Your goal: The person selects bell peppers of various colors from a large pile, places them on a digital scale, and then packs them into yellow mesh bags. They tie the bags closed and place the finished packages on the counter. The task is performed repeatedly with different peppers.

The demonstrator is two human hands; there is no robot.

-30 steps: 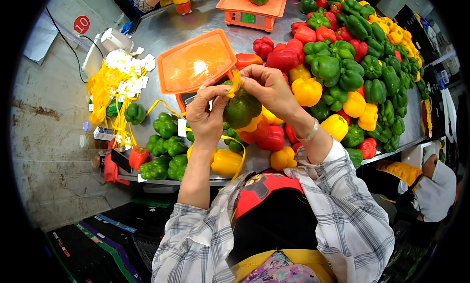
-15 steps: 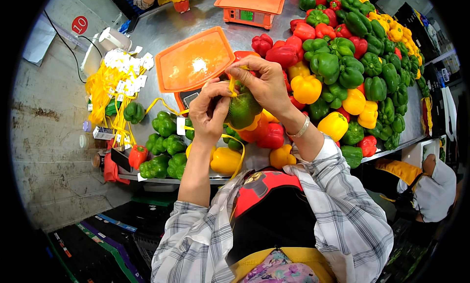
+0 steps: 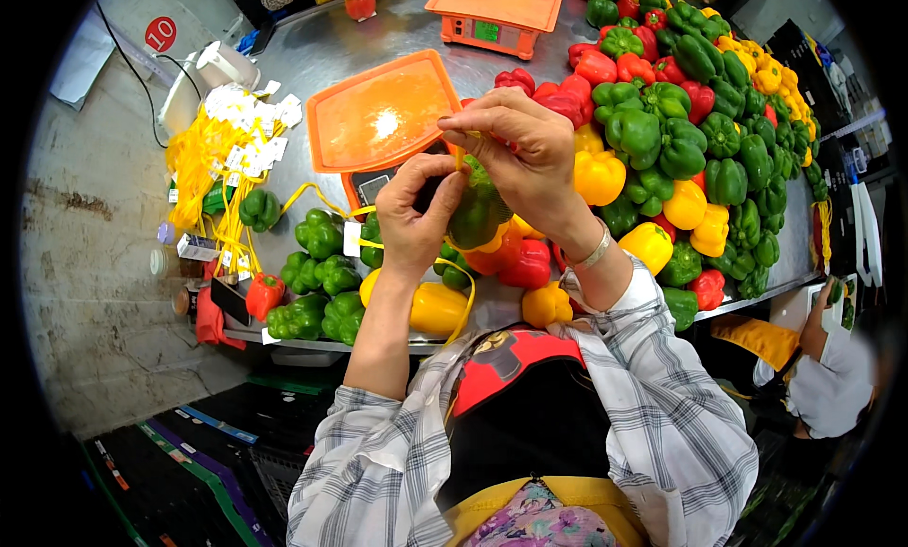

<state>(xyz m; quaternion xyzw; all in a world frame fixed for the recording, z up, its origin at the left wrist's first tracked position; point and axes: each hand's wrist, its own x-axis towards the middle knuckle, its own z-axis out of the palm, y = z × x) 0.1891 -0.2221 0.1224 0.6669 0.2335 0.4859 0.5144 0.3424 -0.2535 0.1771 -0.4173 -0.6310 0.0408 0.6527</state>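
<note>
Steel table (image 3: 397, 27) beneath, left fingers (image 3: 427, 172) and right fingers (image 3: 497, 121) tight on yellow netting (image 3: 460, 157), green pepper (image 3: 476, 218) partly behind them

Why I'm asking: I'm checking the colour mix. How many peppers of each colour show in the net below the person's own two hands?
Green pepper: 1
Yellow pepper: 1
Orange-red pepper: 1
Total showing: 3

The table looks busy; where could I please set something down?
The table is bare beyond the near scale, toward the far scale, with a narrower patch between near scale and yellow straps. Peppers crowd the right and near edge.
</note>
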